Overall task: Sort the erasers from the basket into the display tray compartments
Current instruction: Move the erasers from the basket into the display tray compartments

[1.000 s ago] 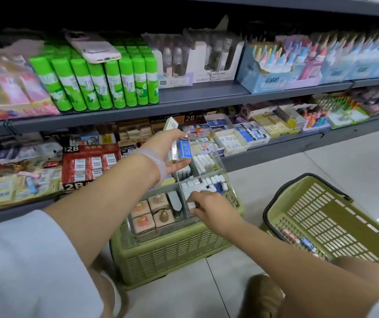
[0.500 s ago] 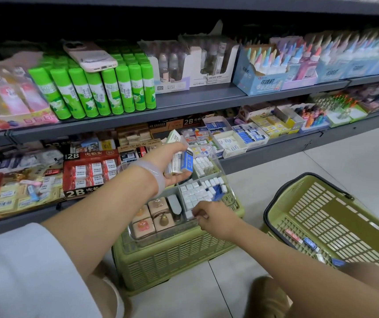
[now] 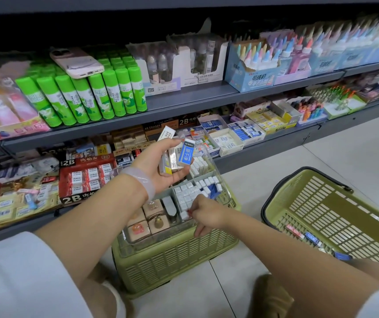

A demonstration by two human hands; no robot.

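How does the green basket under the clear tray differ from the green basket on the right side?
The basket under the tray is turned upside down and carries the clear display tray; the basket on the right is tilted with its opening toward the camera. The first shows only its slatted wall; the second shows its inside, with a few erasers left. Both are olive-green slotted plastic on the floor.

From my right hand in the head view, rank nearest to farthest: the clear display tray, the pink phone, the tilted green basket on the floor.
1. Clear display tray, directly under the right hand.
2. Tilted green basket, to its right.
3. Pink phone, upper left on glue sticks.
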